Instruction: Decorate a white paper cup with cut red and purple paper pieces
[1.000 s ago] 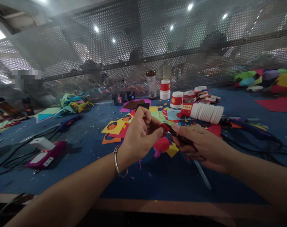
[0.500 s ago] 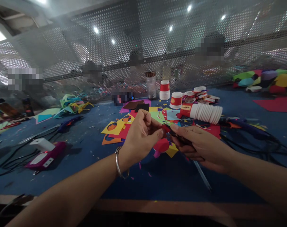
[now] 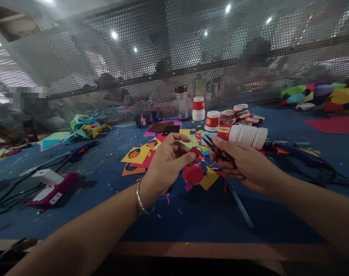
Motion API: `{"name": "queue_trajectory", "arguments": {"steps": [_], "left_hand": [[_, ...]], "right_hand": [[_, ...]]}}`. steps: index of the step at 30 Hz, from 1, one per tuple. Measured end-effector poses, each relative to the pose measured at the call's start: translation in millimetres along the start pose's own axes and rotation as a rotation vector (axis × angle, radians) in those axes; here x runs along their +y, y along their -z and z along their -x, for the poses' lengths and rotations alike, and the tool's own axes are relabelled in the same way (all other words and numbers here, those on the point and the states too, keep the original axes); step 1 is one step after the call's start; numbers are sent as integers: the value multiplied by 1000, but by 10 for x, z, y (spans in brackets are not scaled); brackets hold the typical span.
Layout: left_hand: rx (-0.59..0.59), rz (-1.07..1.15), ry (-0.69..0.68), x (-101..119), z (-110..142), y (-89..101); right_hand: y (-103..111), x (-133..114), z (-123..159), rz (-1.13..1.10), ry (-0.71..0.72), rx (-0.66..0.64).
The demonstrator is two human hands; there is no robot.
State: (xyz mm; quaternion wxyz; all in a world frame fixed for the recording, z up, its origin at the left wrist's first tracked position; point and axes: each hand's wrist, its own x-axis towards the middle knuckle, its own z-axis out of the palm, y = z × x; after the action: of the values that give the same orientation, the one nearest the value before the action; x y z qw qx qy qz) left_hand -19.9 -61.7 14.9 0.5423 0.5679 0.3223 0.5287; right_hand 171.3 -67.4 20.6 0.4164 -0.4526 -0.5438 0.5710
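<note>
Between the thumb and fingers of my left hand (image 3: pixel 170 159) is a small piece of red paper (image 3: pixel 195 151). My right hand (image 3: pixel 242 159) is closed round a pair of dark scissors (image 3: pixel 219 149), whose blades point up and left, apart from the paper. Most of the scissors' handle is hidden by my fingers. Below my hands lie a red paper disc (image 3: pixel 193 174) and a yellow paper piece (image 3: pixel 209 181) on the blue table. A thin red paper strip (image 3: pixel 224 181) lies beneath my right hand.
Yellow sheets with cut-out holes (image 3: pixel 135 154) lie left of my hands. A stack of paper cups (image 3: pixel 246 136) rests on its side at the right, near a blue glue gun (image 3: pixel 301 155). A clear glue stick (image 3: pixel 240 203) lies in front; a purple power strip (image 3: pixel 55 191) sits left.
The scissors have moved away from the red paper in my left hand, and their blades now show. A red strip has appeared under my right hand. The view has shifted slightly.
</note>
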Motion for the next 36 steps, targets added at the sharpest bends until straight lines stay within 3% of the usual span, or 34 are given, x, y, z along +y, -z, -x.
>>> {"name": "queue_trajectory", "arguments": {"steps": [3, 8, 12, 23, 26, 31, 36], "left_hand": [[-58, -47, 58, -2, -10, 14], [-137, -225, 96, -10, 2, 40], [-134, -264, 83, -14, 11, 37], [-44, -37, 163, -17, 2, -11], [-25, -21, 181, -19, -3, -22], [52, 69, 255, -13, -12, -34], [82, 178, 310, -27, 8, -69]], "right_hand": [[158, -32, -86, 304, 94, 30], [529, -58, -268, 1061, 217, 65], [697, 13, -321, 1296, 193, 81], [660, 131, -279, 1383, 249, 136], [584, 44, -246, 1289, 266, 164], [336, -54, -87, 956, 474, 167], [74, -27, 59, 815, 543, 94]]}}
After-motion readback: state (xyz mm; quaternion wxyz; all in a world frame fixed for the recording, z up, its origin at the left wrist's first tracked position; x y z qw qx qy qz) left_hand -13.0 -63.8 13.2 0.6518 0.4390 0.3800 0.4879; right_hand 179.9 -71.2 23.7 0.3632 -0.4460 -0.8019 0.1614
